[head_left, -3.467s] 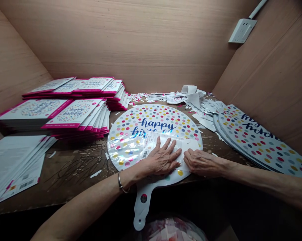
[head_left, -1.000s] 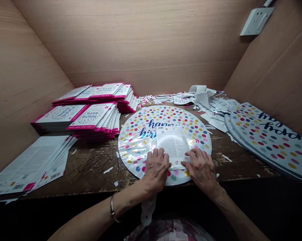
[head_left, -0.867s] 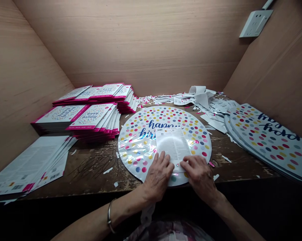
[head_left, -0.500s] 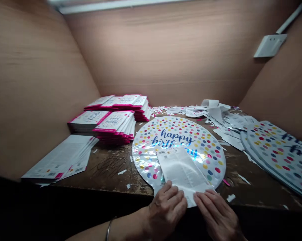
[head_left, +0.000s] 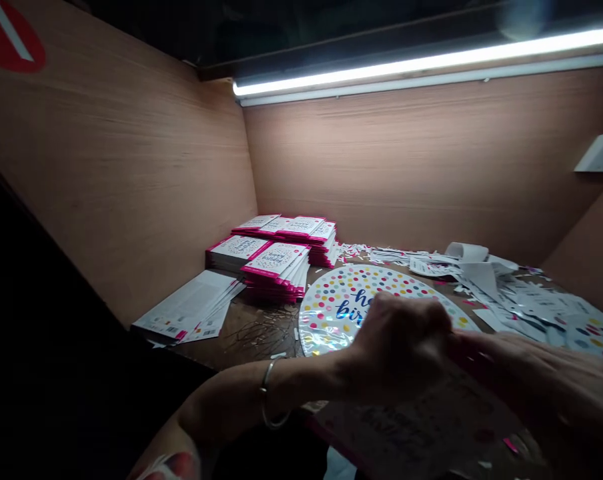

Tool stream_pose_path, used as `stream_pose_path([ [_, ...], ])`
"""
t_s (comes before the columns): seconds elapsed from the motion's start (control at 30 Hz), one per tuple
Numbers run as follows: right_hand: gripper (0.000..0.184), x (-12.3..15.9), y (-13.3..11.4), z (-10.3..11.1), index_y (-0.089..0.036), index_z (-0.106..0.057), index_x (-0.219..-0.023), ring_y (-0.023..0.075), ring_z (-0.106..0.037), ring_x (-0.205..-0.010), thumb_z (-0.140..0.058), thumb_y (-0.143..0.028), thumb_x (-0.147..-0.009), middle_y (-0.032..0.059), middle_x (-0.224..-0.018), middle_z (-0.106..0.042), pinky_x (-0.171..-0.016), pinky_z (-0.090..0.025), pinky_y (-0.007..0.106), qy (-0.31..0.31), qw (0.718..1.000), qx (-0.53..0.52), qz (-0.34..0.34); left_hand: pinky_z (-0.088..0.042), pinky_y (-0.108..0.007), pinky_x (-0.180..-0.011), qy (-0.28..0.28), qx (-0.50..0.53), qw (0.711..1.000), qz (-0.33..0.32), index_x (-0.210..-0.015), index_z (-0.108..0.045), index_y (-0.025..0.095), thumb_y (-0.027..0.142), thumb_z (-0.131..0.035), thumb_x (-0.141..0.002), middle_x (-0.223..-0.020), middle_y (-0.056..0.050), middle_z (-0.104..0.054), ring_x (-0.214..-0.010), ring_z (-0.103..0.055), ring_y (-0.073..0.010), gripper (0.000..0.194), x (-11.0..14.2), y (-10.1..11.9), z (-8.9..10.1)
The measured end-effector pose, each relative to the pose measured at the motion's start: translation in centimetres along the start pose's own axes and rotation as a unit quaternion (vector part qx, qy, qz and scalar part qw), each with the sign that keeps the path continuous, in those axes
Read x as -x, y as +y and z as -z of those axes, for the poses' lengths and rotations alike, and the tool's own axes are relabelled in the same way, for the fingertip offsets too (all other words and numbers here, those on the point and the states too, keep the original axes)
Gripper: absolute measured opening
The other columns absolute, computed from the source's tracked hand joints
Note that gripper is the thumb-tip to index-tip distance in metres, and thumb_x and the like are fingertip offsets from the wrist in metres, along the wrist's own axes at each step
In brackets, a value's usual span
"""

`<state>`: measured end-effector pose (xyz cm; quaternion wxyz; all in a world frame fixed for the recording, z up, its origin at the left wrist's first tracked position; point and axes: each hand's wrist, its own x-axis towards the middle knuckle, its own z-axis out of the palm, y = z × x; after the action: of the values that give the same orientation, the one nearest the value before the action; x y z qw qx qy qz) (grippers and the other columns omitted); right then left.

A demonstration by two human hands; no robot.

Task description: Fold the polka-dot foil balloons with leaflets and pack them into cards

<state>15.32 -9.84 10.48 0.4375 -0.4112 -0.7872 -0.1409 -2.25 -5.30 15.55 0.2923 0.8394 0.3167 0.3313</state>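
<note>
My left hand [head_left: 396, 343] is raised in front of me, fingers curled into a closed grip at the top edge of a pink-edged printed card [head_left: 411, 427] that lies in shadow below both hands. A metal bangle [head_left: 269, 400] circles its wrist. Reaching in from the right, my right hand [head_left: 531, 380] meets the left at that edge; it is smeared by motion and its fingers are unclear. Behind the hands, a round foil balloon [head_left: 331, 307] with coloured dots and blue lettering lies flat on the dark worn table [head_left: 251, 330].
Stacks of pink-edged packs [head_left: 276, 260] stand at the back left, with white printed sheets [head_left: 186, 307] fanned beside them. Paper scraps and label strips [head_left: 481, 273] litter the back right. More dotted balloons [head_left: 596, 330] lie far right. Wooden walls enclose the booth; a light strip [head_left: 421, 63] glows overhead.
The view has swung up and left. Both hands have lifted off the white label on the balloon and now meet in front of me over a pink-edged card.
</note>
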Motion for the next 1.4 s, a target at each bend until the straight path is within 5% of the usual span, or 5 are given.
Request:
stream_pose_path([
  [0.27,0.026,-2.7,1.1,-3.8,-0.015,-0.062,-0.088,0.0194,-0.056,-0.063,-0.038,-0.015,-0.077,0.0071,-0.073,-0.063,-0.058,-0.042,0.030,-0.228,0.966,-0.028,-0.114,-0.035,-0.019,-0.054,0.013,0.137,0.981,0.133,-0.058,-0.063,0.011,0.015,-0.051,-0.065,-0.057,0.001,-0.054,-0.058,-0.047,-0.0099,0.015,-1.7,-4.3,0.0],
  [0.63,0.017,-1.4,2.7,-4.6,-0.015,-0.069,-0.074,0.0105,-0.054,-0.056,-0.071,-0.017,-0.058,0.0014,-0.066,-0.064,-0.055,-0.040,0.021,-0.271,0.580,-0.603,-0.475,-0.032,-0.019,-0.049,-0.054,0.258,0.942,0.208,-0.062,-0.063,0.011,0.022,-0.064,-0.060,-0.056,0.002,-0.052,-0.054,-0.044,-0.0077,0.011,-0.4,-6.9,0.6],
  [0.83,0.016,-0.8,1.4,-5.7,-0.016,-0.065,-0.074,0.0100,-0.049,-0.054,-0.066,-0.018,-0.059,-0.0017,-0.064,-0.058,-0.052,-0.039,0.021,-0.305,0.600,-0.589,-0.448,-0.032,-0.019,-0.050,-0.078,0.280,0.934,0.207,-0.061,-0.061,0.011,0.022,-0.065,-0.060,-0.056,0.003,-0.051,-0.054,-0.045,-0.0081,0.012,0.1,-7.1,0.4],
  [1.03,0.018,0.4,2.5,-6.5,-0.015,-0.067,-0.070,0.0142,-0.050,-0.061,-0.059,-0.031,-0.072,-0.0002,-0.064,-0.058,-0.055,-0.039,0.024,-0.361,0.763,-0.393,-0.365,-0.034,-0.020,-0.053,-0.036,0.254,0.943,0.213,-0.060,-0.062,0.011,0.024,-0.064,-0.059,-0.056,0.003,-0.051,-0.056,-0.045,-0.0084,0.013,0.3,-7.6,1.0],
  [1.4,0.029,1.0,3.3,-7.7,-0.013,-0.071,-0.095,0.0132,-0.060,-0.064,-0.068,-0.015,-0.066,0.0062,-0.078,-0.069,-0.061,-0.044,0.023,-0.300,0.556,-0.643,-0.433,-0.033,-0.019,-0.049,-0.051,0.267,0.929,0.251,-0.059,-0.063,0.011,0.023,-0.063,-0.055,-0.054,0.002,-0.053,-0.053,-0.046,-0.0091,0.012,0.7,-9.0,-0.6],
])
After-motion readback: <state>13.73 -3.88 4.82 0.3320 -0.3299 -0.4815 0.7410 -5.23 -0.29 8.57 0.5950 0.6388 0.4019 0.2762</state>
